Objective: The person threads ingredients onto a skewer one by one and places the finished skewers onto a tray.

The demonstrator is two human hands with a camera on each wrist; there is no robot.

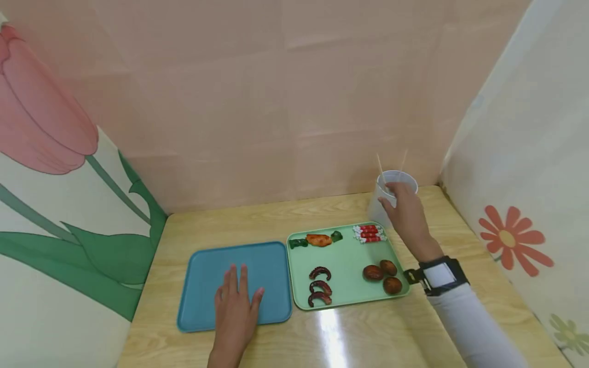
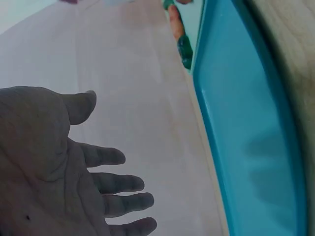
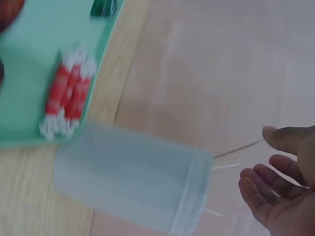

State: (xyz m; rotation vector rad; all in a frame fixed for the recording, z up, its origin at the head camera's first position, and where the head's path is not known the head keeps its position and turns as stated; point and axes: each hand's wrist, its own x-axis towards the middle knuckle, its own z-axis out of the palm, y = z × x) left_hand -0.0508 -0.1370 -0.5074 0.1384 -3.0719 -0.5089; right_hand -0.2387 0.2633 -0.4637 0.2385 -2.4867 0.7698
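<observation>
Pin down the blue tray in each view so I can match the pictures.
Head: the blue tray lies left of centre, in the lower half.
Left wrist: it runs down the right side, top to bottom.
Right wrist: not in it.
Shared landmark: the green tray, partly cut off in both wrist views.

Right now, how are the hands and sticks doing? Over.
Left hand open over blue tray. Right hand open above white cup. Sticks poking out of cup. Nothing visibly blocking.
</observation>
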